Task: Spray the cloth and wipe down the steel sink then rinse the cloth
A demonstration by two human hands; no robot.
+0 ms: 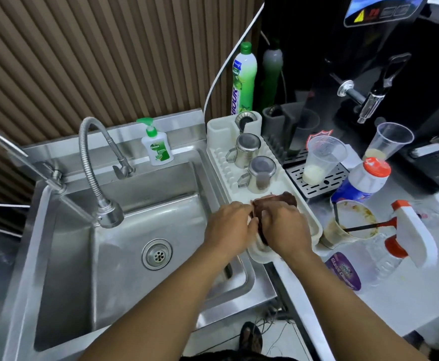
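A dark maroon cloth (286,200) lies on the near end of the white dish rack (315,222), right of the steel sink (114,256). My left hand (229,226) and my right hand (283,227) both grip the cloth over the rack, side by side, and cover most of it. The clear spray bottle (406,238) with a white and orange trigger lies on the counter to the right, apart from my hands. The sink basin looks wet, with its drain (157,254) at the middle.
A flexible faucet (93,162) arches over the basin, with a soap pump bottle (157,147) behind it. Steel lidded jugs (261,173) stand in the rack. Plastic cups (322,158), a dirty cup (354,225), a cleaner bottle (364,178) and a black drinks machine (385,82) crowd the right counter.
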